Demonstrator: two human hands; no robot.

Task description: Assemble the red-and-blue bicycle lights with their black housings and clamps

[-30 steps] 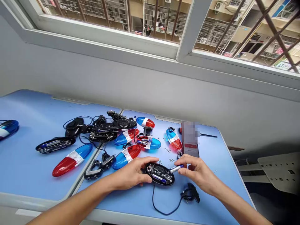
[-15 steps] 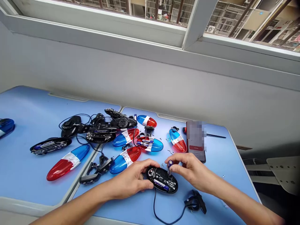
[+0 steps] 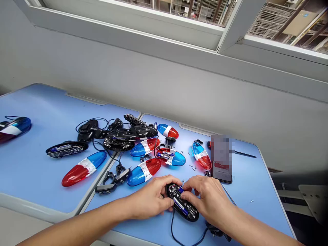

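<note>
My left hand (image 3: pixel 157 196) grips the left end of a black oval bicycle-light base (image 3: pixel 191 209), its open inner side with circuit board facing up. One blue-and-silver battery (image 3: pixel 180 206) lies in the base's near slot. With thumb and fingertips my right hand (image 3: pixel 206 194) pinches another battery (image 3: pixel 180 190), which lies low against the far side of the base; its right end is hidden by the fingers. A black cable (image 3: pixel 173 227) runs from the base to a black handlebar clamp (image 3: pixel 216 231), partly covered by my right forearm.
Red-and-blue light covers (image 3: pixel 145 171) lie behind my hands, with loose screws (image 3: pixel 193 167) near them. Black bases and cables (image 3: pixel 119 141) are heaped at the left. A phone (image 3: pixel 221 167) lies on the right, beside a screwdriver (image 3: pixel 245 154). A wall and window stand behind the tables.
My right hand has lowered the battery from upright above the base's right end to lying along its far side. The view has shifted, and a thin rod now shows beside my right hand.
</note>
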